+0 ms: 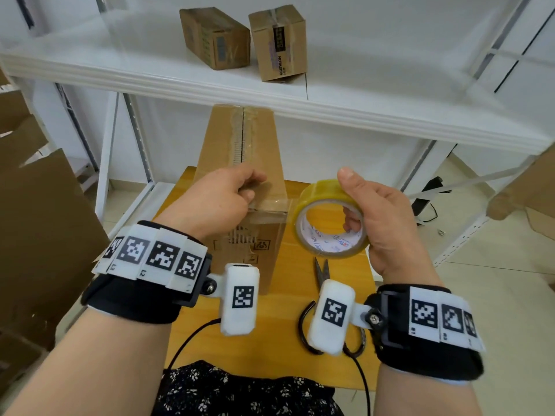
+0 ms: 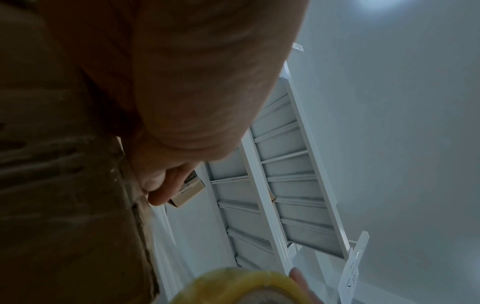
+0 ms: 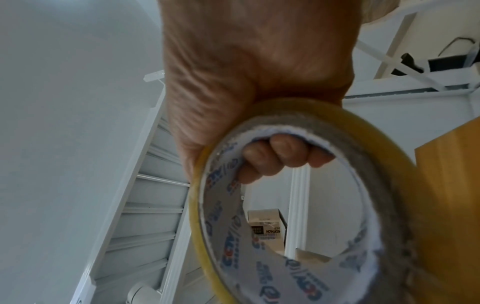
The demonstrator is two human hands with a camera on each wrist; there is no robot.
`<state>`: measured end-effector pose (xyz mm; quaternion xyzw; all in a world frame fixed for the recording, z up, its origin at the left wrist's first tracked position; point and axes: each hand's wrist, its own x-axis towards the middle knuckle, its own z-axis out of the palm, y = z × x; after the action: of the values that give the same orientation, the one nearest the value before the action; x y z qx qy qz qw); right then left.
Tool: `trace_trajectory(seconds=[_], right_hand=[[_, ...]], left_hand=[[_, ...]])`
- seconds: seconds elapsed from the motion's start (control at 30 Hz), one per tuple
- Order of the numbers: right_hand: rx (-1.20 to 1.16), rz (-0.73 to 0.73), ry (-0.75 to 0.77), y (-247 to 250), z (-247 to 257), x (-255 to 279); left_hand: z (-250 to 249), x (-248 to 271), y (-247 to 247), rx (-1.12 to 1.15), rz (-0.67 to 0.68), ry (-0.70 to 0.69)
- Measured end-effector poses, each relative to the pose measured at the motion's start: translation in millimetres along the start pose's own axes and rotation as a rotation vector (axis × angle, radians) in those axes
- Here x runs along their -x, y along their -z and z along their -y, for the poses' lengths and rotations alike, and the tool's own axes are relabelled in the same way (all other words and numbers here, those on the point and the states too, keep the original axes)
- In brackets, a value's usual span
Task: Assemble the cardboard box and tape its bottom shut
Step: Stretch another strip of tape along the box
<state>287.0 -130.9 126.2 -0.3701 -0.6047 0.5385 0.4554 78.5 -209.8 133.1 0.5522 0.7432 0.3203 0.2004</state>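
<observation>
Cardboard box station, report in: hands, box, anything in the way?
Copy: left hand gripping cardboard box at near top edge, right hand holding tape roll, fingers through core. Uncut tape strip runs roll to box. Idle scissors on table beside box.

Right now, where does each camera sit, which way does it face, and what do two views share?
Head: on the head, facing forward and down at the cardboard box on the wooden table; both forearms, left hand and right hand show.
Left wrist: on that wrist, facing up along the palm to the white shelving; palm and a fingertip show.
Right wrist: on that wrist, facing up through the tape roll; fingers in its core show.
Shared: all three catch the tape roll.
</observation>
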Motion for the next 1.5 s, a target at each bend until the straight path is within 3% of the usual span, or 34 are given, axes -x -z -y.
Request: trace_trajectory(seconds=[0.57,1.03,1.5], right_hand=[[0.047,0.005,-0.145,10.3,-21.4,-11.7],[0.007,0.023,-0.131,14.1,-17.5,-12.0],[-0.079,0.033,-0.277,7.2,-59.2,-17.2]], left_hand=[[0.4,-2.2,0.7,-0.007,0.006,0.015],[3.0,-1.0,0.3,-0.022,-0.007,0.006],[-0.9,2.7,-5.1,-0.054,-0.064,-0.025]])
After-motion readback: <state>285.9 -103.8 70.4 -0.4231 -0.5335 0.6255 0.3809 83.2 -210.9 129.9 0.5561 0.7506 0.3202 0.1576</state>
